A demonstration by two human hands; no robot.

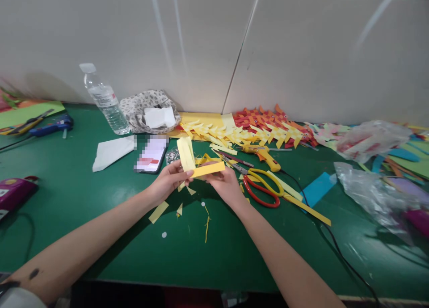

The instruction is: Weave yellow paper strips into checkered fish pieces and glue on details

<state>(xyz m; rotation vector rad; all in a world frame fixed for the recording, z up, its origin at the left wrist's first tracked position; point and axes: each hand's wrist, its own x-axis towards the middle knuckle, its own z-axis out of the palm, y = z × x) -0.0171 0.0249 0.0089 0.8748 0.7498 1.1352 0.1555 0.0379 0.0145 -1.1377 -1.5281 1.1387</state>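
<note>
Between my two hands, above the green table [117,236], are folded paper strips. A pale yellow paper strip [186,152] stands up out of the fingers of my left hand [170,179], which are pinched on it. A deeper yellow paper strip [209,169] runs across to the right, and my right hand [224,183] is closed behind it, its fingertips partly hidden. Scissors [258,187] with one red and one yellow handle lie just right of my right hand. Small yellow paper scraps [158,212] lie below the hands.
A yellow glue gun [263,156] with a black cord lies behind the scissors. Woven yellow paper pieces [214,131] and red-orange ones [264,120] line the wall. To the left are a phone [152,154], a water bottle [105,100] and a blue glue gun [50,126]. Plastic bags [372,191] lie right.
</note>
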